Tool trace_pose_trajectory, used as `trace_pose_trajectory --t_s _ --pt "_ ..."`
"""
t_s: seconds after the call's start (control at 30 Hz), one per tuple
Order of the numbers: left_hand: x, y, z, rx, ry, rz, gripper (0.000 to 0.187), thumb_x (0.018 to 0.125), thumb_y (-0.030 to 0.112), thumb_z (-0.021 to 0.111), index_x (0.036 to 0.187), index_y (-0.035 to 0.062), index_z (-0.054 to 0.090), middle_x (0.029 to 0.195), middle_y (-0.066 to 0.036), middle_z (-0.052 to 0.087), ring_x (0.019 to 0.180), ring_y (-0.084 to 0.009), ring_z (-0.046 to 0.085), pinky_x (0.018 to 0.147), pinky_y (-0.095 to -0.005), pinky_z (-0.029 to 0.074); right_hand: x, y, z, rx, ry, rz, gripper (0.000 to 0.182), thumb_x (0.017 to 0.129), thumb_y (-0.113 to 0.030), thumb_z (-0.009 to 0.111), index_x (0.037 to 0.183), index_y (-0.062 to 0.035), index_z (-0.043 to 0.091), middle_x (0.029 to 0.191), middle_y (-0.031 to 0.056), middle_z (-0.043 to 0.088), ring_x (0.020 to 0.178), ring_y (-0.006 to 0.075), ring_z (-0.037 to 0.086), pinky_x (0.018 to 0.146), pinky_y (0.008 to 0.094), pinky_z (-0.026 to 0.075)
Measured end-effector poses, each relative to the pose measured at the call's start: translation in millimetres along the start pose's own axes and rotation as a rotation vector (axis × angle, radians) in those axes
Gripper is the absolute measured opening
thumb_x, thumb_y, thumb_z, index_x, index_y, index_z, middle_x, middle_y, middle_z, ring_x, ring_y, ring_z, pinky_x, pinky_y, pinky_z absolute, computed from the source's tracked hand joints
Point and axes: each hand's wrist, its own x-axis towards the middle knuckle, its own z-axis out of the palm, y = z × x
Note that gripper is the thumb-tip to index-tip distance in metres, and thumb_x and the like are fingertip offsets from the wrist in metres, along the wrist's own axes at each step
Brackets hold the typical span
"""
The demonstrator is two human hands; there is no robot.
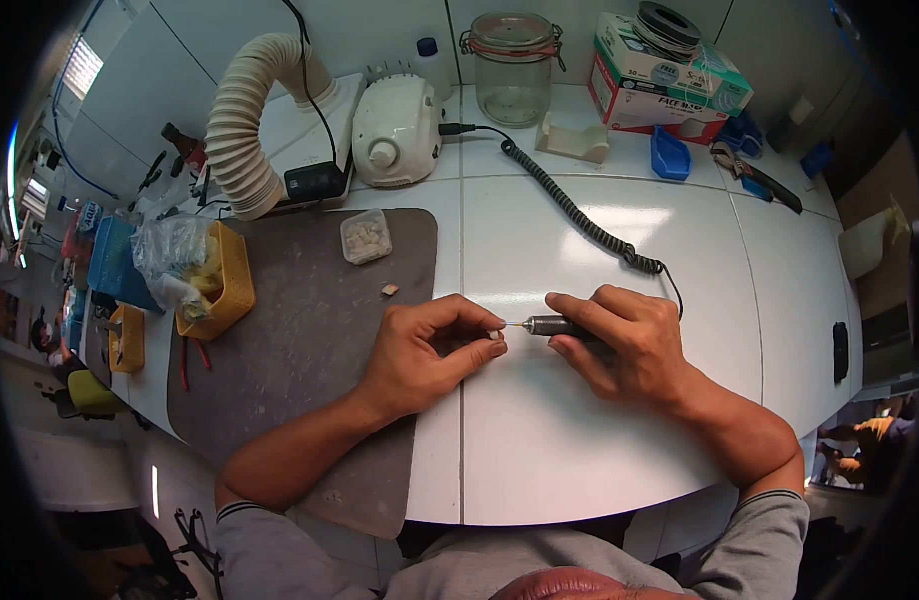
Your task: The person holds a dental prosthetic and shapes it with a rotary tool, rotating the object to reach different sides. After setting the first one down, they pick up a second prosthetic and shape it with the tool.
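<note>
The right hand (625, 345) is closed around a rotary handpiece (560, 326), its fine bur pointing left; the left hand (430, 350) pinches a small pale piece (498, 336) between thumb and fingertips, just at the bur's tip, over the white worktop (600, 440); a coiled cable (570, 205) runs from the handpiece to a white motor unit (397, 130); the left forearm lies on a grey mat (300, 340), where a small clear tub (366, 237) sits; a ribbed suction hose (245, 120) and a glass jar (513, 68) stand behind.
</note>
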Motion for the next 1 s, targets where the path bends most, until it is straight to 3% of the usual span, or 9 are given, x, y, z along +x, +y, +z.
trace_pose_trajectory --t_s 0.07,0.17,0.4,0.57,0.73,0.87,1.0 --pt "0.2 -6.5 2.1 -0.059 0.028 0.028 0.022 0.097 0.002 0.087 0.117 -0.0029 0.082 0.103 -0.009 0.083 0.094 -0.0113 0.078 0.085 -0.0252 0.063 -0.8 1.5 0.4 0.006 0.000 -0.007 0.038 0.092 -0.031 0.090 0.124 -0.0123 0.082 0.073 0.0007 0.061 0.058 0.0176 0.062 0.049 0.0364 0.044" --pt "1.9 -12.4 0.7 0.006 0.027 0.126 0.023 0.097 0.001 0.086 0.119 -0.0025 0.082 0.107 -0.010 0.083 0.098 -0.0123 0.079 0.085 -0.0254 0.063 -1.3 2.6 -0.7 0.027 -0.021 -0.024 0.046 0.088 -0.034 0.093 0.127 -0.0132 0.081 0.074 0.0002 0.062 0.058 0.0176 0.062 0.050 0.0364 0.045" --pt "0.1 -2.7 3.8 -0.004 0.002 0.065 0.020 0.096 -0.002 0.082 0.116 -0.0026 0.079 0.108 -0.011 0.083 0.102 -0.0153 0.081 0.089 -0.0282 0.066 -6.6 -5.2 -2.8 -0.009 -0.165 -0.183 0.093 0.066 -0.032 0.097 0.154 -0.0225 0.068 0.074 -0.0045 0.058 0.059 0.0146 0.063 0.051 0.0329 0.046" --pt "0.0 3.4 3.0 0.026 -0.027 0.033 0.012 0.096 -0.003 0.081 0.107 -0.0036 0.077 0.104 -0.011 0.084 0.099 -0.0160 0.082 0.088 -0.0294 0.067 -7.5 -7.9 -1.1 0.004 -0.199 -0.192 0.094 0.068 -0.031 0.095 0.157 -0.0248 0.066 0.074 -0.0058 0.057 0.058 0.0141 0.062 0.050 0.0335 0.046" --pt "0.6 0.1 3.3 0.046 -0.034 0.132 0.011 0.094 -0.005 0.080 0.105 -0.0051 0.079 0.104 -0.012 0.085 0.097 -0.0153 0.082 0.087 -0.0292 0.067 -8.1 -8.1 -1.5 0.003 -0.240 -0.214 0.095 0.069 -0.030 0.094 0.160 -0.0273 0.064 0.073 -0.0056 0.057 0.059 0.0140 0.062 0.049 0.0331 0.047" --pt "-0.1 1.0 1.6 0.058 -0.036 0.103 0.013 0.089 -0.009 0.079 0.101 -0.0041 0.078 0.107 -0.014 0.084 0.101 -0.0180 0.081 0.093 -0.0312 0.066 -6.9 -11.0 -0.5 0.009 -0.236 -0.189 0.097 0.069 -0.030 0.094 0.160 -0.0261 0.063 0.074 -0.0052 0.058 0.059 0.0142 0.062 0.049 0.0335 0.047" --pt "-0.3 3.0 1.2 0.032 -0.046 0.105 0.011 0.092 -0.010 0.079 0.100 -0.0036 0.077 0.107 -0.015 0.084 0.102 -0.0183 0.081 0.093 -0.0319 0.067 -8.7 -7.7 0.4 0.065 -0.223 -0.175 0.100 0.066 -0.030 0.095 0.160 -0.0243 0.063 0.075 -0.0051 0.059 0.060 0.0145 0.063 0.050 0.0339 0.047"
